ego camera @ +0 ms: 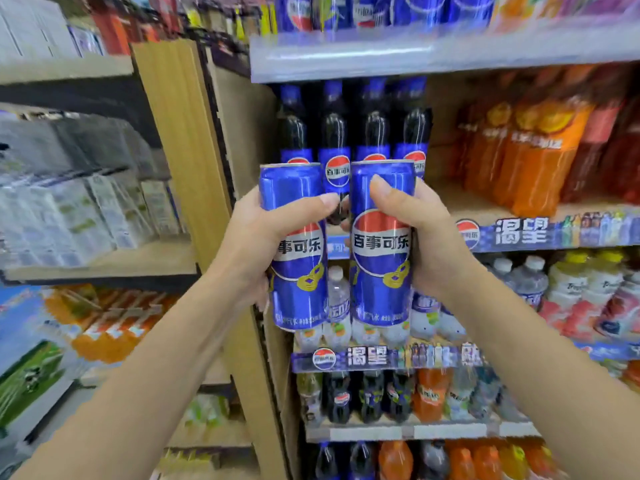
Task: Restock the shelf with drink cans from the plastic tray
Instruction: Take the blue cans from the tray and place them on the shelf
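Two cans, one in each hand, are up in front of the drinks shelf (446, 202). Far to my left is a side shelf (104, 261) carrying blurred white packs (69, 216), and next to it a wooden upright (180, 133) marks the end of the drinks bay.

My left hand (256, 237) grips the left can (294, 299) around its middle. My thumb lies across the blue front and my fingers (311, 202) are clamped around it; the ones behind the can are hidden. The can stands upright, with its logo facing me.

Just beside it, with a narrow gap between them, is the right can (379, 289), also upright and at the same height. My right hand (426, 233) holds it from the right side, fingers (384, 192) clamped on the upper half with the thumb pressed on the front.

Both cans are in the air, level with the shelf of dark cola bottles (332, 133) that stand in a row directly behind them. Further right on the same shelf are orange bottles (540, 157) and then red ones, blurred. A blue strip (554, 232) runs along the shelf edge below them. Under it, clear water bottles (530, 278) and pale yellow-capped bottles (571, 282) fill the next level down.
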The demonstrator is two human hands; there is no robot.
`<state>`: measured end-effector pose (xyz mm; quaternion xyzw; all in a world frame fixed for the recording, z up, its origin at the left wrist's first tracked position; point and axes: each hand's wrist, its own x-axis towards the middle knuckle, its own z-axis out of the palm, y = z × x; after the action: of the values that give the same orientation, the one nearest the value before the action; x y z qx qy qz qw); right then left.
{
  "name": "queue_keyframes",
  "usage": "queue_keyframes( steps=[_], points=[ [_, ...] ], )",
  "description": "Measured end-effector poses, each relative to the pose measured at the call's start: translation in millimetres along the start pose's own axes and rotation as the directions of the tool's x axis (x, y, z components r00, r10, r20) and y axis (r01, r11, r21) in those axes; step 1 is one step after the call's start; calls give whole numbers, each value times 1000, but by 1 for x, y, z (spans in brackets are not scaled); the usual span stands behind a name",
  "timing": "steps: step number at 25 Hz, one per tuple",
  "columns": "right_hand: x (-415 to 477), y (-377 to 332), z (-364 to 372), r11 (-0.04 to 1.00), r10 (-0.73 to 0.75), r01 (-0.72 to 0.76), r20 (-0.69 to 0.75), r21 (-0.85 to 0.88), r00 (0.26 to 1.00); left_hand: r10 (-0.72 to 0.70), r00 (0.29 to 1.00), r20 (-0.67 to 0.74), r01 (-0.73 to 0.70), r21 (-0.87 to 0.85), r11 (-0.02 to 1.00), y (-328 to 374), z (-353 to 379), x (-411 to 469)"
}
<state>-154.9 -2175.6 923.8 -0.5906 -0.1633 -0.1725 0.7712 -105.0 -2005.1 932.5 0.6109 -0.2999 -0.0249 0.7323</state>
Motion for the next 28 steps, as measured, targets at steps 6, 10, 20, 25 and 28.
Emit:
queue_keyframes(
  steps=[6, 10, 20, 25, 28],
  points=[
    [55, -58, 18, 947, -307, 308, 24, -87, 951, 262, 965, -3, -257, 193, 947, 67, 4, 50],
    [94, -91, 23, 887, -439, 439, 32, -144, 898, 407, 913, -24, -386, 270, 882, 103, 10, 84],
    [214, -161, 33, 696, -673, 613, -42, -373, 739, 637, 743, -205, -519, 425, 742, 175, 7, 197],
    [268, -158, 26, 633, -707, 588, -69, -503, 703, 631, 709, -316, -481, 437, 760, 169, 3, 256],
    [294, -149, 23, 644, -697, 550, -112, -532, 708, 602, 717, -350, -447, 432, 784, 158, 0, 283]
  ],
)
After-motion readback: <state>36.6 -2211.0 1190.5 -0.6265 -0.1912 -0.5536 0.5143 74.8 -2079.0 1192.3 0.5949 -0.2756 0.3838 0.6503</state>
